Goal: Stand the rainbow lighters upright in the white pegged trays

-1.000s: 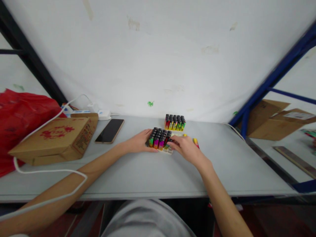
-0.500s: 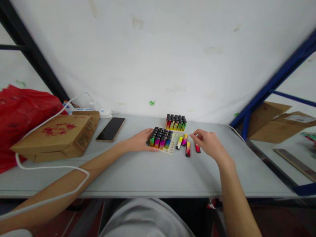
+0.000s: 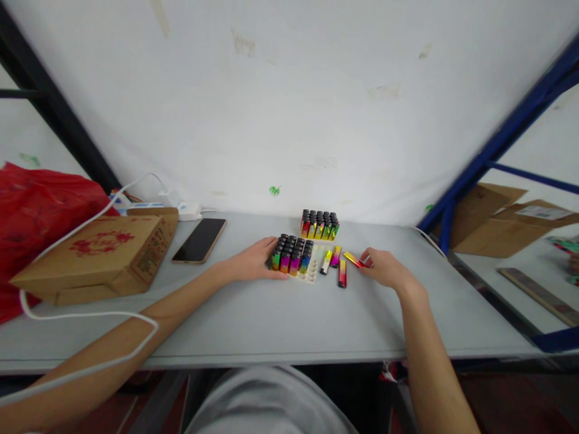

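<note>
My left hand (image 3: 254,260) is wrapped round the left side of a pale lighter tray (image 3: 313,272). Upright lighters (image 3: 292,256) with black tops and shiny multicoloured bodies fill most of it, while bare slots show at its right end. To the right, the fingers of my right hand (image 3: 382,267) close on one end of a red-and-yellow lighter (image 3: 351,258), its yellow end pointing left. Between the tray and this hand lie a yellow-and-white lighter (image 3: 325,263), a purple-and-yellow lighter (image 3: 335,256) and another red-and-yellow lighter (image 3: 342,274).
A second block of upright lighters (image 3: 319,225) stands behind, near the wall. A phone (image 3: 199,240), a cardboard box (image 3: 97,250), a red bag (image 3: 40,211) and a white cable (image 3: 90,313) are on the left. Blue frame posts (image 3: 446,226) and open cartons (image 3: 497,223) are at the right.
My right hand has shifted slightly right and down and now grips the red-and-yellow lighter, which has turned from upright-pointing to slanting left. My left hand stays at the tray.
</note>
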Motion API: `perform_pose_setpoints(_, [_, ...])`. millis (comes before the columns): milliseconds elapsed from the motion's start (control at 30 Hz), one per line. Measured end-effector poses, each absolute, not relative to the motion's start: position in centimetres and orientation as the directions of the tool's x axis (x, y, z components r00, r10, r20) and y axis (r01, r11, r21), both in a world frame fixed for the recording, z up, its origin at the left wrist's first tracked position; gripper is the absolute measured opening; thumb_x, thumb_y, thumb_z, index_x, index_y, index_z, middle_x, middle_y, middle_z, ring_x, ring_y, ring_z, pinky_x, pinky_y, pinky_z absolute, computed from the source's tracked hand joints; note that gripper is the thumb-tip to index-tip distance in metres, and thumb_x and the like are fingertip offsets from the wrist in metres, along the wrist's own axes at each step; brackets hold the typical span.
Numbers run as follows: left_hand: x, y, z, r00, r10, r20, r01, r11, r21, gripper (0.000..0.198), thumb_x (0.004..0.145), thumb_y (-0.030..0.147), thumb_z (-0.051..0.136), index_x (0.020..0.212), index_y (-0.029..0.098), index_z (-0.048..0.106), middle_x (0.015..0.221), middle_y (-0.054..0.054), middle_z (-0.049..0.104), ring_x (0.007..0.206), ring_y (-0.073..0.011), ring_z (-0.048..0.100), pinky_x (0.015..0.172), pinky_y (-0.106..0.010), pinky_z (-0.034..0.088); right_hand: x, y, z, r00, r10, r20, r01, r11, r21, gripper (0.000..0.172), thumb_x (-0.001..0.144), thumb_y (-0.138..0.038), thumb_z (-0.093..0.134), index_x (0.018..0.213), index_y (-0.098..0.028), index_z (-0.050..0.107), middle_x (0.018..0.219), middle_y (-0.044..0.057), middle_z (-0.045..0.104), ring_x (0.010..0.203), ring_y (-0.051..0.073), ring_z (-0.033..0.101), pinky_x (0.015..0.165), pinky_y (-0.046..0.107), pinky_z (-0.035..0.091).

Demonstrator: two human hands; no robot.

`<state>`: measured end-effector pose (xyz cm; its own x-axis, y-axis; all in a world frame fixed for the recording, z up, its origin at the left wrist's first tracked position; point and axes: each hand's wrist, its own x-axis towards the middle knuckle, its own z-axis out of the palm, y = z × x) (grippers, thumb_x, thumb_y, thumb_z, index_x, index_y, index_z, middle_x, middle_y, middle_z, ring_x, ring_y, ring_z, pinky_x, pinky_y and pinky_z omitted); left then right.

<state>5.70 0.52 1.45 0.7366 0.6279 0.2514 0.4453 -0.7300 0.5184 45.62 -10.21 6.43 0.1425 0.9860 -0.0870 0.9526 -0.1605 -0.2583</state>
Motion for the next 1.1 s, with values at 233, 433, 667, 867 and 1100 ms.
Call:
perform_pose_setpoints(233, [5.7, 0.4, 1.3, 0.726, 0.635, 0.263, 0.442, -0.725, 0.529, 0.104, 0.082, 0.081, 0.094, 0.164, 0.023, 0.064, 0.164, -0.018, 0.069, 0.151, -0.0443, 0.066, 0.137, -0.058, 0.047, 47.1, -9.6, 6.7, 0.186, 0.965, 0.184, 0.889, -0.086, -0.449, 0.015, 0.095, -0.023, 0.079, 0.109, -0.019, 0.082, 0.109, 0.013, 0.087, 0.094, 0.026, 0.082, 0.091, 0.037, 0.061])
perform_pose_setpoints(433, [5.8, 0.4, 1.5, 0.719, 0.646, 0.255, 0.453, -0.714, 0.533, 0.103, 0.082, 0.08, 0.094, 0.162, 0.024, 0.064, 0.164, -0.017, 0.069, 0.154, -0.0453, 0.064, 0.138, -0.057, 0.047, 45.6, -9.3, 6.6, 0.308, 0.903, 0.3, 0.471, 0.13, -0.873, 0.055, 0.086, -0.075, 0.084, 0.102, -0.023, 0.076, 0.098, 0.009, 0.082, 0.094, 0.027, 0.077, 0.085, 0.043, 0.068])
perform_pose_setpoints(667, [5.7, 0.4, 1.4, 0.722, 0.632, 0.281, 0.437, -0.732, 0.523, 0.102, 0.083, 0.078, 0.095, 0.163, 0.025, 0.063, 0.164, -0.017, 0.069, 0.152, -0.0437, 0.065, 0.136, -0.057, 0.048, 40.2, -10.6, 8.8, 0.252, 0.945, 0.207, -0.06, 0.228, -0.972, 0.06, 0.089, -0.084, 0.082, 0.106, -0.031, 0.059, 0.091, 0.001, 0.075, 0.078, 0.022, 0.073, 0.08, 0.042, 0.067])
perform_pose_setpoints(867, [6.0, 0.0, 1.3, 0.725, 0.623, 0.294, 0.433, -0.744, 0.509, 0.093, 0.089, 0.073, 0.091, 0.159, 0.019, 0.064, 0.159, -0.018, 0.071, 0.148, -0.0454, 0.067, 0.136, -0.056, 0.048, 36.1, -10.3, 7.7, 0.073, 0.985, 0.155, 0.032, 0.153, -0.988, 0.063, 0.09, -0.09, 0.076, 0.104, -0.03, 0.06, 0.066, -0.012, 0.035, 0.05, 0.012, 0.029, 0.048, 0.025, 0.031])
perform_pose_setpoints(1100, [7.3, -0.5, 1.3, 0.667, 0.665, 0.336, 0.478, -0.728, 0.492, 0.089, 0.088, 0.077, 0.088, 0.156, 0.024, 0.066, 0.149, -0.018, 0.076, 0.141, -0.0457, 0.071, 0.128, -0.058, 0.054, 33.5, -10.2, 6.0, 0.144, 0.931, 0.335, 0.476, 0.231, -0.848, 0.078, 0.095, -0.101, 0.051, 0.071, -0.027, 0.051, 0.065, -0.001, 0.048, 0.066, 0.018, 0.047, 0.058, 0.03, 0.039])
